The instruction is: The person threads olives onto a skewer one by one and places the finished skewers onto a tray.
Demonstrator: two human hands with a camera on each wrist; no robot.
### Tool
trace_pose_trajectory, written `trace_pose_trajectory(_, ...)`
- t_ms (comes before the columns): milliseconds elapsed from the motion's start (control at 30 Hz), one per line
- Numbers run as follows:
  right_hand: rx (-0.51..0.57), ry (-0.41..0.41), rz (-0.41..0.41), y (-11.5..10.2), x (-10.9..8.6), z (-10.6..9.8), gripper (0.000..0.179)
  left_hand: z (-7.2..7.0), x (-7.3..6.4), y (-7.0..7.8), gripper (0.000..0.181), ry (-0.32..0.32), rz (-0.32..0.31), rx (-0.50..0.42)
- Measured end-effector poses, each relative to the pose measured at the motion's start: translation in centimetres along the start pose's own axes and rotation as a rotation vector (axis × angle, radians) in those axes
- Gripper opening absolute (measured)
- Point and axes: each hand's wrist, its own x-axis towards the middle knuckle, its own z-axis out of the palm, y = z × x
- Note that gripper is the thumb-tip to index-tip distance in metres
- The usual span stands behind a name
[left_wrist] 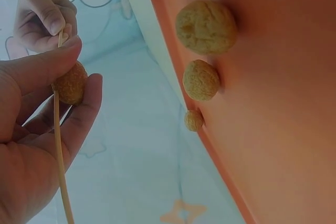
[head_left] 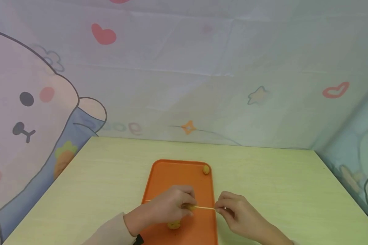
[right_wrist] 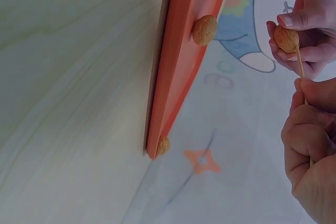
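In the left wrist view, my left hand (left_wrist: 37,124) holds a wrinkled golden-brown ball (left_wrist: 72,83) between thumb and fingers. A thin wooden skewer (left_wrist: 59,145) runs along the ball's edge and past the palm, its far part sticking out behind the hand. My right hand (head_left: 237,212) pinches the same skewer a short way to the right of the ball. From the right wrist side, the skewer (right_wrist: 300,64) spans the small gap between the ball (right_wrist: 286,39) and the right fingertips. Both hands are over or beside the right part of an orange tray (head_left: 178,177).
Several more wrinkled balls lie in the tray: one small ball (head_left: 206,169) in its far right corner, another ball (head_left: 174,224) below the left hand. The tray rests on a pale wooden table (head_left: 279,183). A printed cloth (head_left: 171,68) hangs behind.
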Motion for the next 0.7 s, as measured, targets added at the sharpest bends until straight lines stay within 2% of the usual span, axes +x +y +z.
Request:
trace_pose_trajectory(400,0.0,0.012,-0.023,0.02,0.32,0.44,0.025,0.14,0.51,0.19,0.012,-0.021,0.005,0.023)
trace_pose_trajectory(700,-0.003,0.012,-0.025,-0.12,0.5,0.78,0.025,0.49,0.79,0.28,0.013,-0.013,0.04,0.02)
